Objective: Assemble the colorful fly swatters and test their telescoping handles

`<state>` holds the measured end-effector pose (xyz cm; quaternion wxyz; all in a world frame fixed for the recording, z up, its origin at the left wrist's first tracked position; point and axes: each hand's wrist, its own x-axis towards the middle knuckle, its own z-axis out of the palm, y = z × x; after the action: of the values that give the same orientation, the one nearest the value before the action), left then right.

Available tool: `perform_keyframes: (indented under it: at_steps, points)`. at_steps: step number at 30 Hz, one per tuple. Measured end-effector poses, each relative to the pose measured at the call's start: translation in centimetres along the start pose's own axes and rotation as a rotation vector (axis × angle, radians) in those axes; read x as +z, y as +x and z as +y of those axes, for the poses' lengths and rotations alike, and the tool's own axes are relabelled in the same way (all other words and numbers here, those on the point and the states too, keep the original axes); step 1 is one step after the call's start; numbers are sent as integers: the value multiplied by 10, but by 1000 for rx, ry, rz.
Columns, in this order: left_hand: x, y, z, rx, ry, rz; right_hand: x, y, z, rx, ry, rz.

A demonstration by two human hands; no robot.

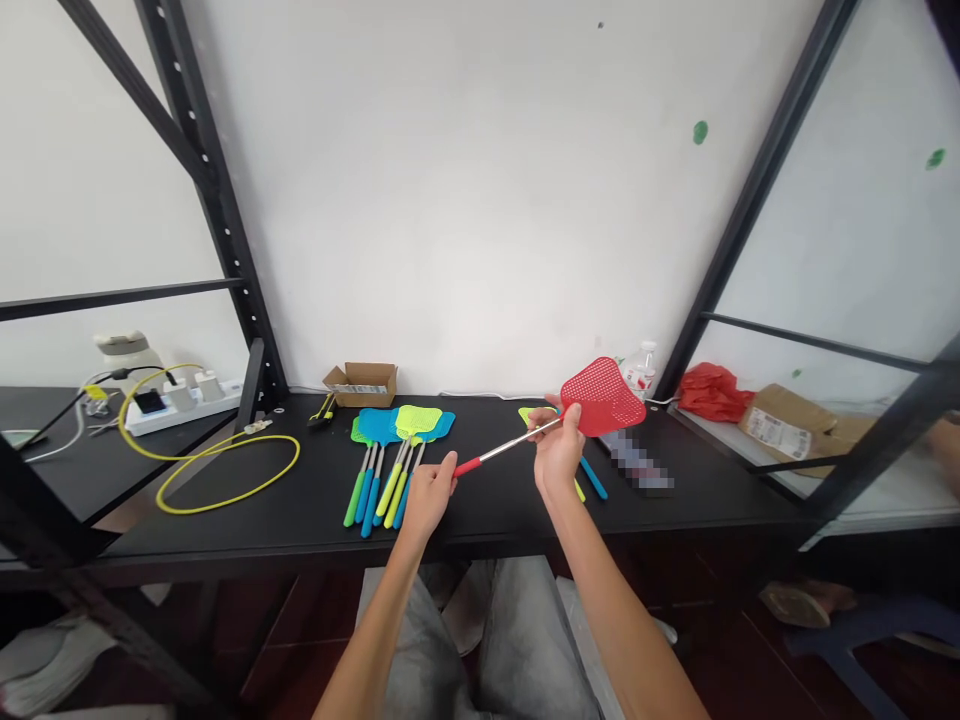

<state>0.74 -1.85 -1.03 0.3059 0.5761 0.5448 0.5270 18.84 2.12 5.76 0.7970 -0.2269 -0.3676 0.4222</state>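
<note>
A red fly swatter (604,397) with a thin metal shaft is held slantwise above the table by both hands. My left hand (433,490) is closed round its red handle. My right hand (556,445) grips the upper shaft, close under the perforated head. Left of centre lies a fanned group of several fly swatters (379,427) in blue, green and yellow-green, handles toward me. Behind my right hand, a blue-handled swatter (594,479) and a yellow-green one (527,412) lie partly hidden on the table.
An opened cardboard box (363,384) sits against the wall, beside a black-and-yellow tool (322,411). A yellow cable (292,470) loops at left near a white power strip (184,405). A clear bottle (641,368) stands at back right. Black metal posts (750,200) flank the black table (300,520).
</note>
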Motion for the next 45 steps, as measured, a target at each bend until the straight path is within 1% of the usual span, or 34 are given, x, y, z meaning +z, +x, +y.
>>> perform_keyframes:
  at_steps: [3, 7, 12, 15, 26, 32, 35, 39, 41, 45]
  points:
    - [0, 0, -3, -31, -55, 1, 7, -3, 2, -12, -23, -20]
    - [1, 1, -6, -45, -48, 3, 10, -1, -4, -25, -27, -61]
    - [1, 1, -7, -70, -51, 3, 16, -5, -7, -48, -70, -62]
    - [0, 1, -8, -79, -54, 10, 19, -7, -7, -66, -45, -76]
    - [1, 4, -15, -70, -76, 35, 22, -12, -3, -73, -12, -94]
    - [2, 6, -17, -83, -64, 49, 21, -11, -3, -81, -29, -96]
    - [2, 5, -16, -68, -50, 44, 22, -18, 6, -71, -46, -88]
    - [2, 4, -12, -76, -42, 38, 23, -40, 30, 18, -52, -137]
    - [1, 4, -11, -86, -45, 45, 21, -50, 40, 46, -38, -134]
    - [2, 3, -11, -58, -21, 51, 13, -56, 48, 48, -39, -118]
